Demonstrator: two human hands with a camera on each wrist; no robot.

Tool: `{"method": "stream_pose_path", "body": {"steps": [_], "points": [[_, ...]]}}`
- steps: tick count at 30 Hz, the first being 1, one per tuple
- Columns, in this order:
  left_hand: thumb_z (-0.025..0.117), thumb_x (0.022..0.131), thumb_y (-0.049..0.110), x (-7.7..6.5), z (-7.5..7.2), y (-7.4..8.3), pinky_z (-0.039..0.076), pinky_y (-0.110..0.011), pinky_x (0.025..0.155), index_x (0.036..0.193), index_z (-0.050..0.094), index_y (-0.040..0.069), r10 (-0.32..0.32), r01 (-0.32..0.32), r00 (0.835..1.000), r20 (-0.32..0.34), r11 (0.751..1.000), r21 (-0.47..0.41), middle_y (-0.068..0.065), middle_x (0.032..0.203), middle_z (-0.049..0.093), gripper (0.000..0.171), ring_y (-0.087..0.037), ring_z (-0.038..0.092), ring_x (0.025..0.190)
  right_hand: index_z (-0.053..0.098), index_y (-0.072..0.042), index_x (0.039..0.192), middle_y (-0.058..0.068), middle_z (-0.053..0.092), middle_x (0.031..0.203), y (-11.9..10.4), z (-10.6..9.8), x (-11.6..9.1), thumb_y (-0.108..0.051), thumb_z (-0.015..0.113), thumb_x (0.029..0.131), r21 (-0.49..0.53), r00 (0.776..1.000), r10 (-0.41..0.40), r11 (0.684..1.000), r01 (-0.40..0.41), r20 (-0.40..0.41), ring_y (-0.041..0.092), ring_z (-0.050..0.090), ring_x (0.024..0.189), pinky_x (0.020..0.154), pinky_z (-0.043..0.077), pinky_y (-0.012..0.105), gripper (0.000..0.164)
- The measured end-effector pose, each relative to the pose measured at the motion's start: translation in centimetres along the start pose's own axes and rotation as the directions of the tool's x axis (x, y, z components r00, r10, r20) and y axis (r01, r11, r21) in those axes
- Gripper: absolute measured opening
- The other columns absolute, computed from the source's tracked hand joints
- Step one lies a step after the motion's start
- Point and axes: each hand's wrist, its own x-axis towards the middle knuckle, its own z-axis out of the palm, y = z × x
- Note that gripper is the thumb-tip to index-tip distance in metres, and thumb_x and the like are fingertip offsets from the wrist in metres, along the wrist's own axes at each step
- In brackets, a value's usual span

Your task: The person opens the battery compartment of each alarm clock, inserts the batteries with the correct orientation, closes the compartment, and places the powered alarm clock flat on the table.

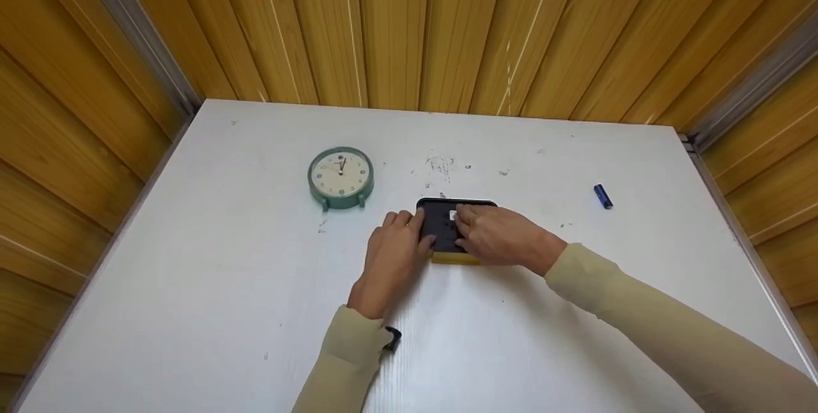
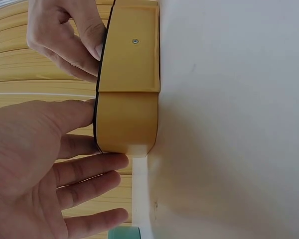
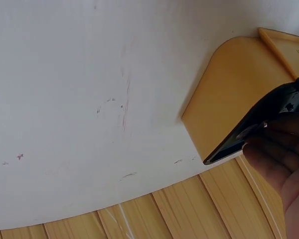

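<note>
A yellow box-shaped case (image 2: 127, 122) with a black back (image 1: 438, 224) lies on the white table, black side up. There is a small white label on the back. My left hand (image 1: 395, 250) rests at its left edge; the thumb and a finger touch the black rim, while the other fingers are spread and fairly straight. My right hand (image 1: 501, 234) reaches over the right part of the back, with bent fingertips against it. Whether those fingertips pinch something is hidden. In the right wrist view, the right hand (image 3: 289, 154) covers part of the dark recessed back.
A round green clock (image 1: 340, 173) with a pale dial sits to the left, behind my left hand. Far to the right lies a blue battery (image 1: 602, 197). Yellow wood-look panels (image 1: 390, 29) border the white table (image 1: 211, 240) at the back and sides.
</note>
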Motion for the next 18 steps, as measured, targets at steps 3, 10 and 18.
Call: {"method": "stream_pose_path", "body": {"steps": [3,10,18], "points": [[0.065,0.107,0.038,-0.03,0.08,0.03,0.055,-0.043,0.095,0.149,0.061,0.004,0.000,0.000,1.000,-0.004,1.000,-0.006,-0.014,0.132,0.067,0.054,-0.030,0.060,0.122,0.067,0.015,0.129,0.029,0.067,0.131,0.24,0.12,-0.01,-0.030,0.061,0.109,-0.024,1.000,-0.025,0.999,0.025,-0.006,0.036,0.068,0.120,0.101,0.054,0.042,0.049],[0.065,0.108,0.038,-0.13,0.26,-0.01,0.056,-0.043,0.094,0.149,0.061,0.004,0.007,-0.007,1.000,-0.010,1.000,0.002,-0.014,0.132,0.068,0.054,-0.029,0.061,0.122,0.067,0.014,0.130,0.029,0.066,0.133,0.25,0.21,-0.17,-0.029,0.060,0.110,0.010,1.000,-0.011,1.000,0.011,-0.016,0.036,0.069,0.119,0.100,0.055,0.043,0.048],[0.065,0.107,0.039,0.03,0.18,-0.03,0.056,-0.043,0.094,0.149,0.061,0.005,-0.002,0.002,1.000,-0.003,1.000,0.006,-0.013,0.132,0.068,0.054,-0.029,0.061,0.122,0.069,0.013,0.129,0.029,0.067,0.133,0.15,0.58,-0.28,-0.029,0.061,0.110,-0.032,0.998,-0.021,0.999,0.019,-0.063,0.035,0.069,0.120,0.100,0.055,0.041,0.047]]}}
